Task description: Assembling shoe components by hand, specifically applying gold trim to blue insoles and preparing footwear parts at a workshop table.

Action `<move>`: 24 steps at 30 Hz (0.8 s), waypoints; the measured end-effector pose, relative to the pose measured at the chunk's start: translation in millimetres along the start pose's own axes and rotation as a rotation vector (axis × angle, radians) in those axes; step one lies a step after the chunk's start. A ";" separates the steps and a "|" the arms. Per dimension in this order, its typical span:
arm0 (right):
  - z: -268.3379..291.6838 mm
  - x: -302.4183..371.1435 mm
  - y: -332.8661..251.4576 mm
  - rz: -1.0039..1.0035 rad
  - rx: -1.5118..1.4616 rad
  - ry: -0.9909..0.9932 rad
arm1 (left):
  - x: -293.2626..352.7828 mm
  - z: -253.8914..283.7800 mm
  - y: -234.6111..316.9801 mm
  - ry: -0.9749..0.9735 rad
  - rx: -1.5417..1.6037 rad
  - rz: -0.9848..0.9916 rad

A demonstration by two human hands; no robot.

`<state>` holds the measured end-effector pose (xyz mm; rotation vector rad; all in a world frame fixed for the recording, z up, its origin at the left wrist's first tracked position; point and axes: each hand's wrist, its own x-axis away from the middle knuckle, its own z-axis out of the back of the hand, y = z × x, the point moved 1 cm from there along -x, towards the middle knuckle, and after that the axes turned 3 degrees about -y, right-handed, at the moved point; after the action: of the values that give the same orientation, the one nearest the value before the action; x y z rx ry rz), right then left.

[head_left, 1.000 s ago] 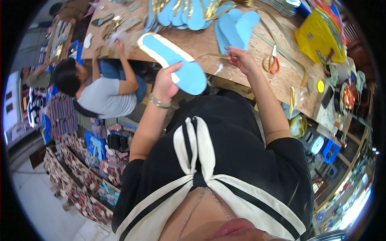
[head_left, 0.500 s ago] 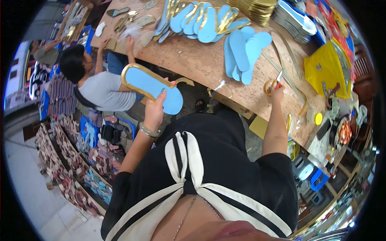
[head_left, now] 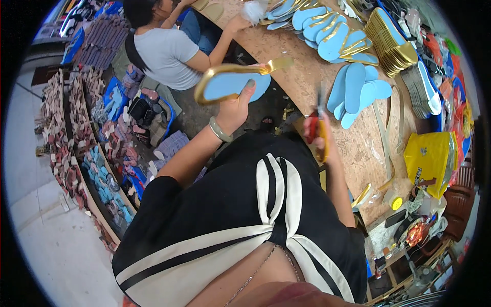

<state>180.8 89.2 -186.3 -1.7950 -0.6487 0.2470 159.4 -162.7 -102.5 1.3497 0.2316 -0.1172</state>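
Observation:
My left hand (head_left: 236, 105) holds a light blue shoe insole with a gold edge band (head_left: 230, 82) up in front of me, and a loose gold strip end sticks out to its right. My right hand (head_left: 321, 135) grips red-and-yellow handled scissors (head_left: 317, 125), blades pointing up toward the wooden workbench (head_left: 317, 77). The scissors are apart from the insole. A bangle sits on my left wrist.
Several blue insoles (head_left: 353, 89) and gold-trimmed ones (head_left: 317, 23) lie on the bench, beside a stack of gold-edged soles (head_left: 391, 36). A yellow bag (head_left: 429, 158) lies at right. A seated person in a grey shirt (head_left: 163, 48) works at the bench's far left. Racks of shoe parts (head_left: 92, 153) line the floor.
My left hand has carried the insole up and to the right. My right hand has lifted the scissors off the bench and brought them toward my body.

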 end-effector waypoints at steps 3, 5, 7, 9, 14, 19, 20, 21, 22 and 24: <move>-31.5 -16.5 -10.8 -0.096 0.247 -0.198 | 11.3 9.4 0.0 0.009 -0.089 -0.033; -46.4 -26.1 -18.6 -0.119 0.361 -0.206 | 18.5 17.5 0.2 -0.031 -0.374 -0.251; -56.4 -32.2 -22.1 -0.141 0.476 -0.215 | 24.1 21.9 3.6 -0.060 -0.436 -0.312; -63.1 -36.4 -23.8 -0.041 0.548 -0.173 | 32.7 24.5 -2.6 -0.055 -0.429 -0.333; -72.6 -41.2 -21.1 -0.030 0.605 -0.152 | 41.6 32.4 -4.0 -0.074 -0.525 -0.326; -56.4 -37.8 -2.3 -0.094 0.614 -0.097 | 38.5 37.2 -12.4 -0.056 -0.018 0.142; -41.3 -34.2 20.0 -0.084 0.526 -0.033 | 38.4 42.9 -22.6 -0.059 0.110 0.250; -26.2 -31.5 34.8 -0.076 0.435 0.032 | 36.0 46.2 -25.6 -0.064 0.239 0.361; -14.3 -28.4 38.5 -0.118 0.368 0.114 | 29.1 43.3 -18.4 -0.053 0.442 0.306; 47.9 -12.5 89.9 -0.195 0.534 0.425 | 26.5 39.3 -12.2 -0.100 0.620 0.324</move>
<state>174.8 104.1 -287.7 -1.2073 -0.3977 -0.0918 186.4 -202.4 -112.3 1.9725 -0.1248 0.0216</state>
